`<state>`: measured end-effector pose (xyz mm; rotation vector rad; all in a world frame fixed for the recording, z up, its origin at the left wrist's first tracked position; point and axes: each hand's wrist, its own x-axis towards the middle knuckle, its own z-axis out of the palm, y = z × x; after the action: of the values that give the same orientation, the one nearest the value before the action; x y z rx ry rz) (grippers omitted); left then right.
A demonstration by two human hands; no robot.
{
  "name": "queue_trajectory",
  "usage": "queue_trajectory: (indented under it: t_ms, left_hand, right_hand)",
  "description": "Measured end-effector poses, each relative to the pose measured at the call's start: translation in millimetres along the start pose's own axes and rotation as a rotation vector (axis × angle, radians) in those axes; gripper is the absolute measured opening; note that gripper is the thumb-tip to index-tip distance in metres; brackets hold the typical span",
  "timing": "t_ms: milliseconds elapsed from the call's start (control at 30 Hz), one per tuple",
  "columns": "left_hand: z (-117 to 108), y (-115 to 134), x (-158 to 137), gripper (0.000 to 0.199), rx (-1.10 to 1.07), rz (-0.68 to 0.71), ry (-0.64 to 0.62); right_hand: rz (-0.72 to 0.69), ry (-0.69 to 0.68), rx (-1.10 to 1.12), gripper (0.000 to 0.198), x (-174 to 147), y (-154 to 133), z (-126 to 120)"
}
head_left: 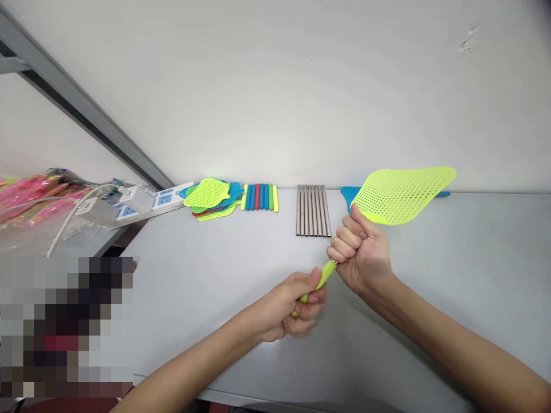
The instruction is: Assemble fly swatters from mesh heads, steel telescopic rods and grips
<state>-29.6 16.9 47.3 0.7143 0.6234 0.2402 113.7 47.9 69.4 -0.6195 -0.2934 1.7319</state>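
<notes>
A yellow-green fly swatter [407, 195] is held up at a slant above the table, its perforated head at the upper right. My right hand [364, 249] is closed around its shaft just below the head, so most of the shaft is hidden. A bit of metal shows at the lower edge of that fist, where the yellow-green handle [329, 272] begins. Around that handle, further down, the fingers of my left hand [297, 307] are wrapped. Behind the held swatter lies a blue fly swatter [350, 197], partly covered from view.
Along the wall lie a pile of coloured swatter heads [207, 193], a row of coloured handles [257, 197] and a row of metal tubes [313, 212]. A power strip [167, 198] with plugs and cables stands at left, beside plastic-wrapped items [34, 203]. The lower left is pixelated.
</notes>
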Motion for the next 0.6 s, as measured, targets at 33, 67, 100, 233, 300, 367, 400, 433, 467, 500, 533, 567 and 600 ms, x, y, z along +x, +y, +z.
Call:
queue_trajectory:
  t_ms: [33, 67, 100, 233, 300, 367, 400, 433, 467, 500, 533, 567, 600]
  left_hand:
    - [-3, 1, 0, 0.040, -0.093, -0.058, -0.062]
    - [-6, 2, -1, 0.039, -0.157, -0.106, -0.111]
    - [-8, 3, -1, 0.039, -0.186, -0.139, -0.146]
    - [-8, 6, 0, 0.040, 0.111, -0.053, -0.098]
    - [-5, 5, 2, 0.039, 0.463, 0.144, 0.144]
    - [-2, 3, 5, 0.035, 0.805, 0.339, 0.465]
    - [-1, 1, 6, 0.034, 0.912, 0.387, 0.576]
    - [-1, -1, 7, 0.033, 0.974, 0.407, 0.646]
    - [-1, -3, 8, 0.034, 0.998, 0.409, 0.673]
    - [-1, -5, 9, 0.035, 0.990, 0.400, 0.663]
    - [-1, -6, 9, 0.037, 0.952, 0.388, 0.626]
    - [-2, -7, 9, 0.039, 0.885, 0.370, 0.565]
    - [-2, -7, 8, 0.040, 0.787, 0.341, 0.479]
  right_hand:
    - [0.015, -0.003, 0.013, 0.049, 0, 0, 0]
    - [0.028, -0.002, 0.026, 0.048, 0, 0, 0]
    - [0.038, 0.002, 0.035, 0.048, -1, -1, 0]
    - [0.039, -0.018, -0.010, 0.047, -4, -2, 3]
    - [-0.020, -0.053, -0.055, 0.046, -5, 0, 4]
    - [-0.104, -0.088, -0.087, 0.046, -4, 4, 3]
    - [-0.135, -0.102, -0.095, 0.046, -4, 6, 3]
    - [-0.155, -0.112, -0.097, 0.047, -3, 8, 2]
    - [-0.162, -0.119, -0.092, 0.047, -3, 9, 1]
    - [-0.157, -0.121, -0.083, 0.047, -3, 9, 0]
    - [-0.142, -0.120, -0.069, 0.047, -3, 9, 0]
    - [-0.121, -0.118, -0.053, 0.047, -4, 9, -1]
    - [-0.094, -0.117, -0.037, 0.047, -4, 8, -2]
